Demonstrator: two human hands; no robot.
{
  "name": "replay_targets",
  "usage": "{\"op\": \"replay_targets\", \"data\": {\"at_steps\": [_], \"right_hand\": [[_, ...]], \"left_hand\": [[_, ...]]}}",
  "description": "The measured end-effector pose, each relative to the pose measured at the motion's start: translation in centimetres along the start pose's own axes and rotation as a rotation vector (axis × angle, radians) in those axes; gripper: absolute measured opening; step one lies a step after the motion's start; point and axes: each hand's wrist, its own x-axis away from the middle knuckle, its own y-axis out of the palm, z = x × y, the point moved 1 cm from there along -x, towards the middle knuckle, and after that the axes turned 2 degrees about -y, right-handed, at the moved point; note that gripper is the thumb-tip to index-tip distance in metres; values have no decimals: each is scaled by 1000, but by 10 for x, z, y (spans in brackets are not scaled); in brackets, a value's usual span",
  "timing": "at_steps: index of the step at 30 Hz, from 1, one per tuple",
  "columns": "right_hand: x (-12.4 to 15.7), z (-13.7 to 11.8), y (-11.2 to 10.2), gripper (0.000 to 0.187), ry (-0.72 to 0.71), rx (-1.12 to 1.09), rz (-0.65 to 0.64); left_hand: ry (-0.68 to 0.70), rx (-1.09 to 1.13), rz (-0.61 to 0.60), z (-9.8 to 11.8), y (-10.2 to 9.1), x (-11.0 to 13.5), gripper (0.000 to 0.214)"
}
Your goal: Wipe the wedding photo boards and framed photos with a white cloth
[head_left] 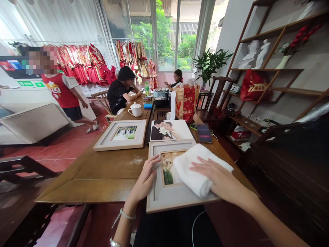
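A light wood picture frame [156, 202] with a wide pale mat lies at the table's near edge, partly over my lap. My left hand [147, 178] holds its left side, fingers reaching over the rim. A folded white towel [191, 164] covers the right part of the framed photo. My right hand [216, 175] is on the towel, fingers stretched across it and pressing it against the frame; its thumb is hidden. Just behind lies a photo print of a couple [169, 131]. To the left, a second picture frame [102, 144] lies flat with its photo facing up.
The wooden table [102, 181] also bears a white lidded cup [135, 109], a red and tan paper bag [188, 103] and a phone [204, 133]. Two people sit at its far end. Another person [60, 89] walks at the left by the sofa [33, 120]. Shelves [272, 32] stand right.
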Motion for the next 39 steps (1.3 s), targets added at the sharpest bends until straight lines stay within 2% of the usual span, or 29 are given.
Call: {"op": "replay_targets", "data": {"at_steps": [3, 6, 8, 11, 15, 21, 24, 26, 29, 35, 37, 39], "right_hand": [[-42, 14, 4, 77, 62, 111, 138], [-69, 21, 4, 72, 97, 167, 240], [-78, 19, 6, 75, 101, 188, 239], [-79, 9, 9, 81, 75, 185, 132], [-52, -11, 8, 89, 23, 127, -41], [33, -32, -3, 89, -20, -74, -216], [62, -29, -12, 83, -19, -156, -229], [62, -23, -17, 76, -10, -170, -181], [32, -10, -19, 75, 12, -112, -63], [-65, 20, -9, 76, 81, 48, 219], [-85, 24, -7, 77, 105, 69, 240], [-95, 22, -4, 79, 84, 66, 209]], "left_hand": [[2, -7, -7, -1, 0, 0, 40], [1, -8, -6, -2, 0, 0, 40], [0, -9, -7, -2, 0, 0, 40], [3, -11, -15, -2, -1, 0, 40], [-15, -4, -9, -1, -1, 0, 40], [-17, 13, 2, 0, 0, 0, 40], [-4, 18, 6, 0, 0, 0, 40], [1, 17, 5, -1, 0, 0, 40], [1, 12, 2, -2, 0, 0, 40], [3, 7, -1, -3, -1, 0, 41], [-1, 15, -1, -3, -1, 0, 41], [-8, 21, 2, -2, -1, 0, 41]]}}
